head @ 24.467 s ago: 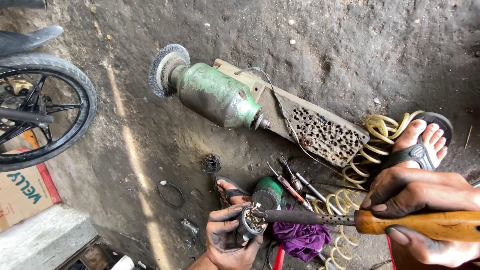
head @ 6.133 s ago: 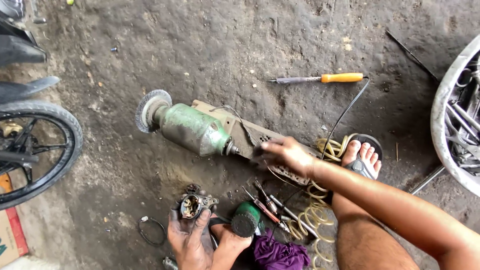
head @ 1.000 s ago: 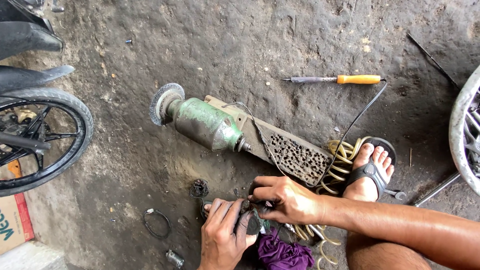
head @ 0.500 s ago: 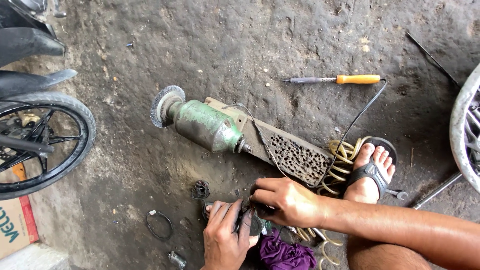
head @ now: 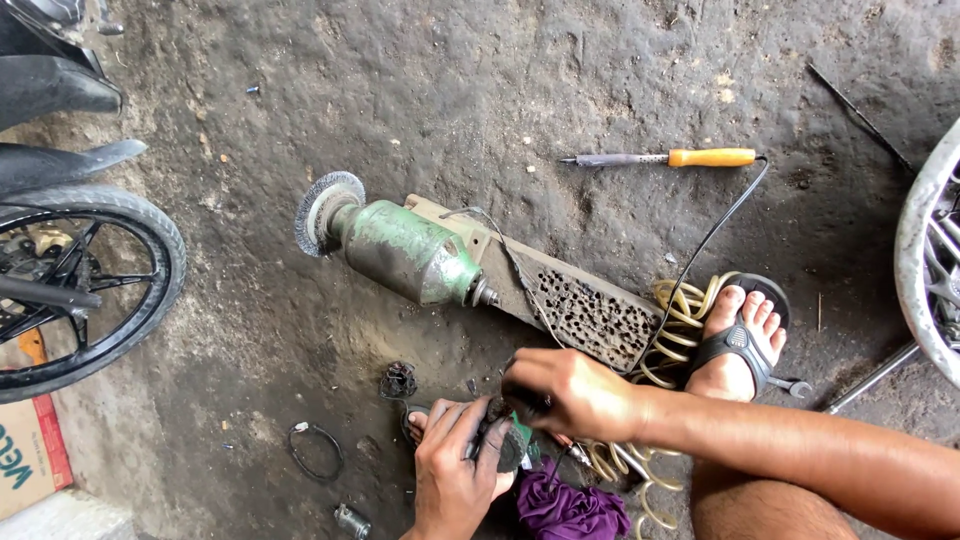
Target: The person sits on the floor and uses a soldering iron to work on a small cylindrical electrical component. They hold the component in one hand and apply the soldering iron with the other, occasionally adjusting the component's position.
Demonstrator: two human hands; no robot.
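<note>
My left hand [head: 455,480] and right hand [head: 570,395] both clamp the small green part [head: 515,445]. Greasy fingers could slip, I judge, dropping it on the gritty floor [head: 500,90].

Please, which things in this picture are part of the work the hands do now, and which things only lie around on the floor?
In the work:
- left hand, gripping a small dark part
- right hand, fingers on the same part

Only lying around:
- green motor with wire brush wheel on its board
- orange-handled soldering iron
- purple rag
- coiled yellow hose
- black rubber ring
- motorcycle wheel
</note>
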